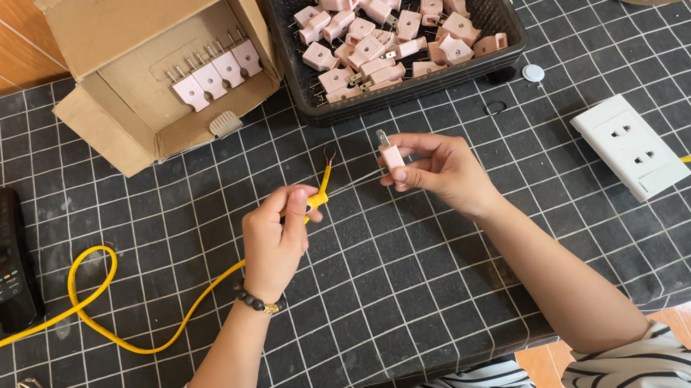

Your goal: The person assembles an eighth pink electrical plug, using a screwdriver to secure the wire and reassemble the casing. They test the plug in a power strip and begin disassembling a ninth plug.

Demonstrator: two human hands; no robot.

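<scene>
Partly hidden: the yellow cable (101, 300) end sits inside the left hand (274, 243), only bare wire tips poking out past the fingers; cable's far end runs off the left edge. Left fingers curled tight, pinching the cable near its stripped end. Right hand (444, 170) pinches a pink plug (392, 156) between thumb and fingertips, metal prongs pointing up, other fingers loosely bent. Both held above the black grid-patterned cloth (435, 282), just apart. Behind: black mesh plastic basket (289, 54) heaped with pink plugs, cardboard box (113, 36) with a row of them. White socket block (632, 146) right, its yellow lead cut off at the frame.
</scene>
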